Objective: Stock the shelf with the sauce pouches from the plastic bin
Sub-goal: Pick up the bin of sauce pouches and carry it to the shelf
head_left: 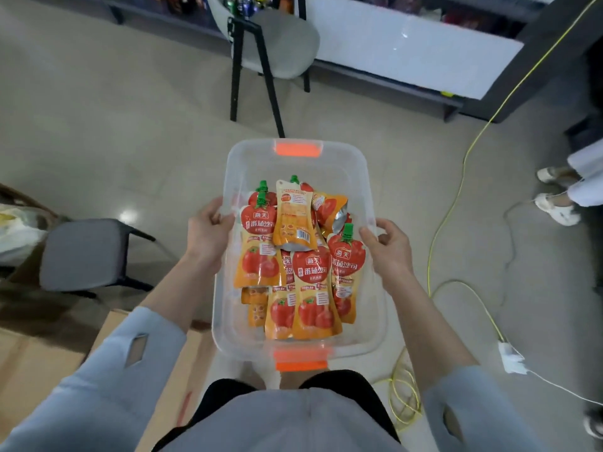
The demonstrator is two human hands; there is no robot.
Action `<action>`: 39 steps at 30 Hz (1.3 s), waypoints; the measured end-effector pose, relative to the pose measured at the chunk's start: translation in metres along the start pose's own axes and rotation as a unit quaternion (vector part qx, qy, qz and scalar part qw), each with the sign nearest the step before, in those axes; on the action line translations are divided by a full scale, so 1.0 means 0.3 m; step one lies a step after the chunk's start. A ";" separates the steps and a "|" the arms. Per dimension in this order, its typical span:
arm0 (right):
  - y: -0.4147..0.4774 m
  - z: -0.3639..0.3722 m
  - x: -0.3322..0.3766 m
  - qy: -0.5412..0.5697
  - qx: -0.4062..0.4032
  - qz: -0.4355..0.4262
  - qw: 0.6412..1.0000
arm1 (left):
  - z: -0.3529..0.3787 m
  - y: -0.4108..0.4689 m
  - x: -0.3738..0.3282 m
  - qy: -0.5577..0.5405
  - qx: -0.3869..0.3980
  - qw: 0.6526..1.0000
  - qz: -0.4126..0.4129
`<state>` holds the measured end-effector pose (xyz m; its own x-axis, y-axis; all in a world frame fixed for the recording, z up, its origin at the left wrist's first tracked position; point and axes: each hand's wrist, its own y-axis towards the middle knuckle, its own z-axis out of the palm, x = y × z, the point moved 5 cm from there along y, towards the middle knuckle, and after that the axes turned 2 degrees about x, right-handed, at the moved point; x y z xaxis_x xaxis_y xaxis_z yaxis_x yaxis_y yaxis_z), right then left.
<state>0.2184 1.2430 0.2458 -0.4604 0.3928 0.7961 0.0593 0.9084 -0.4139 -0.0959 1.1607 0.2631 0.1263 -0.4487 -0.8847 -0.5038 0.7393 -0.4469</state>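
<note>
Reference object: the plastic bin (254,171), a clear tub held at the centre of the head view, above the floor.

1. Far left of the bin: a white bag (14,234) lies at the frame edge. Between it and the bin stands a dark stool (85,252) with a grey seat.
2. Below and left of the bin: a cardboard box (36,363), partly covered by the person's left sleeve.
3. Left long side of the bin: the left hand (208,233) clamps the rim, fingers curled over the edge and into the tub.
4. Bin ends: one orange latch (297,149) sits on the far short side and a second orange latch (301,361) on the near short side, just above the person's body.
5. Inside the bin: the sauce pouches (310,278) lie in a loose overlapping pile. They are orange with red tomato print and green caps. One pouch shows its back with a barcode. The exact count cannot be told.
6. Beyond the bin: a grey chair (280,44) with black legs stands on the floor.
7. Right long side of the bin: the right hand (388,246) clamps the rim, fingers hooked over the edge.
8. Beyond and right of the bin: the shelf (408,50), with a white front panel.
9. Right of the bin: a yellow cable (456,197) runs across the floor, with a white plug (512,357) near it.
10. Far right of the bin: another person's white shoes (554,207).
</note>
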 end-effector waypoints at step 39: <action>2.893 0.045 1.511 -0.164 0.086 -0.080 0.980 | 1.135 2.399 -1.203 -0.111 -0.124 0.984 -0.071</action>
<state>0.0492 2.2075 0.2416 -0.7129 0.1553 0.6838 -0.1735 0.9058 -0.3866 -0.2131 2.0256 0.2156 0.3795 -0.3980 -0.8352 -0.6573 0.5193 -0.5461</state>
